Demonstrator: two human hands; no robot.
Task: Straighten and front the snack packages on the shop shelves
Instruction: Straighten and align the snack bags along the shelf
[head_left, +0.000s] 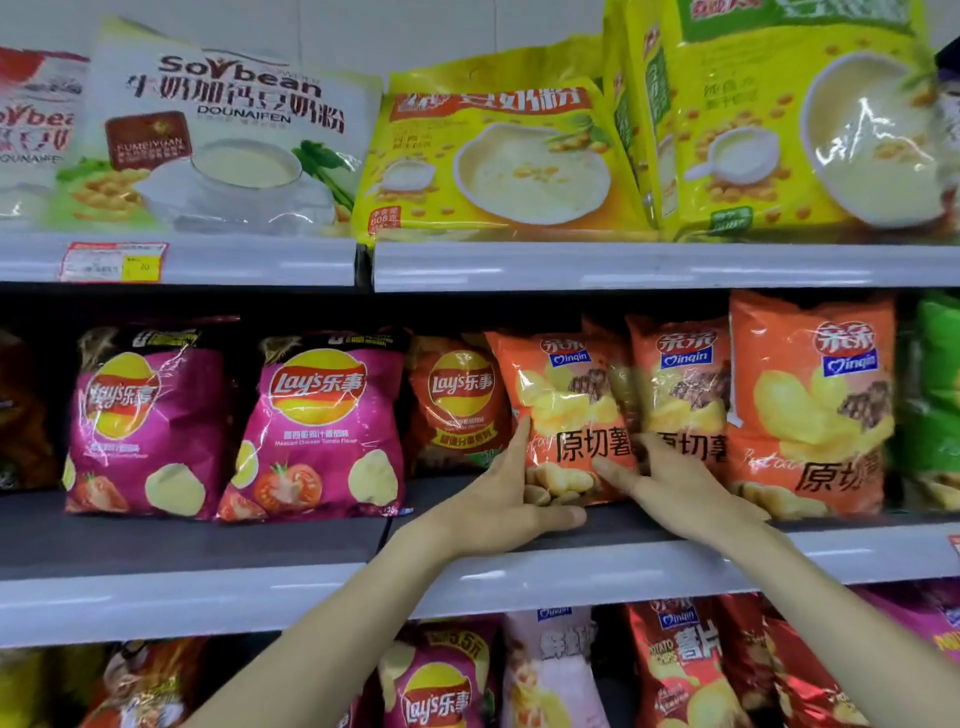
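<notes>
An orange Qinqin chip bag (566, 395) stands upright on the grey middle shelf (208, 540), between a red Lay's bag (457, 400) set further back and two more orange Qinqin bags (680, 384) (810, 405). My left hand (511, 499) rests against its lower left corner, index finger straight up the left edge and thumb flat along the base. My right hand (670, 483) holds its right edge, thumb on the front and fingers slipped into the gap beside the neighbouring bag.
Two magenta Lay's bags (322, 431) (140, 421) stand further left and well back from the shelf lip. A green bag (935, 395) is at the far right. Soybean powder bags (234, 135) (498, 156) fill the upper shelf. More chip bags (436, 686) crowd the lower shelf.
</notes>
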